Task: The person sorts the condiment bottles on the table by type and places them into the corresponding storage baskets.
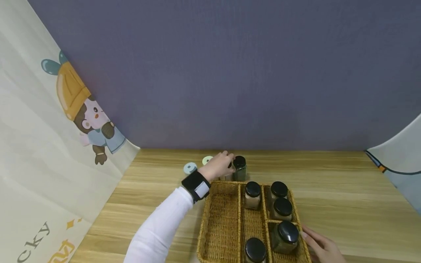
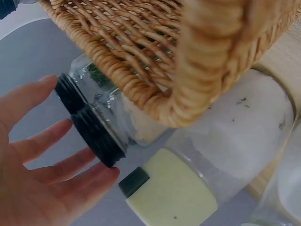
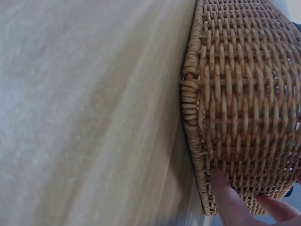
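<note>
My left hand (image 1: 218,166) reaches behind the wicker basket (image 1: 202,223) with its fingers spread. In the left wrist view, its fingertips (image 2: 107,175) are at the black lids of two glass jars. One is a jar with green contents (image 1: 240,171); beside it is a jar with pale contents (image 2: 141,120), partly hidden by the hand in the head view. My right hand (image 1: 323,246) rests against the basket's right side, and its fingers (image 3: 230,197) lie on the woven wall. Inside the basket stand several black-lidded jars, among them a large dark one (image 1: 285,237) near the right hand.
A blue-lidded container (image 1: 190,167) and a yellow-green-lidded container (image 1: 207,159) stand behind the basket, left of the jars. Dividers (image 1: 239,223) split the basket into compartments. A grey-blue panel (image 1: 246,91) rises at the table's (image 1: 345,197) back edge, with printed cloth (image 1: 29,120) at left.
</note>
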`<state>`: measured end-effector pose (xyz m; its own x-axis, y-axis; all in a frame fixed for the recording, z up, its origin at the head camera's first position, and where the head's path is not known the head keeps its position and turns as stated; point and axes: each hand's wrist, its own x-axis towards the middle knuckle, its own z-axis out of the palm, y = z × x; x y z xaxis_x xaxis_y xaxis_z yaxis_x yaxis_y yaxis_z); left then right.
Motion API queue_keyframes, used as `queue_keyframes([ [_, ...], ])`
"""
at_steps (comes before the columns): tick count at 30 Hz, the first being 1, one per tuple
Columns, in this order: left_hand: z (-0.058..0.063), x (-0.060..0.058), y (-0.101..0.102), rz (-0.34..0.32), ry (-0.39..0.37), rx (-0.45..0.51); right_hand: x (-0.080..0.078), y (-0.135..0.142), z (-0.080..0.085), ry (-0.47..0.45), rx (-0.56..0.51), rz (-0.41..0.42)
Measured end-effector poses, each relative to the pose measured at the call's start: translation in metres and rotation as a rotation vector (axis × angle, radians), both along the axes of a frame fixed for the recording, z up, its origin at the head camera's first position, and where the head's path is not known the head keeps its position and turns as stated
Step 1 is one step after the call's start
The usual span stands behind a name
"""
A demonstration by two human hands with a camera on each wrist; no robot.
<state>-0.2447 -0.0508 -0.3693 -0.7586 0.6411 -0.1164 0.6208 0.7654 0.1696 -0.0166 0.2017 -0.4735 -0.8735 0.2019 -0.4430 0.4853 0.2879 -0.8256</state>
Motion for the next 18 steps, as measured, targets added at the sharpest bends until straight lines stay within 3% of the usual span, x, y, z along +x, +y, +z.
queue_keyframes([
  [6, -0.001, -0.007, -0.001, 0.005, -0.044, 0.013, -0.003, 0.000, 0.001, 0.011, -0.010, 0.000],
  [18, -0.008, -0.023, 0.003, -0.008, -0.010, -0.002, -0.017, 0.011, 0.000, 0.006, -0.001, 0.025],
])
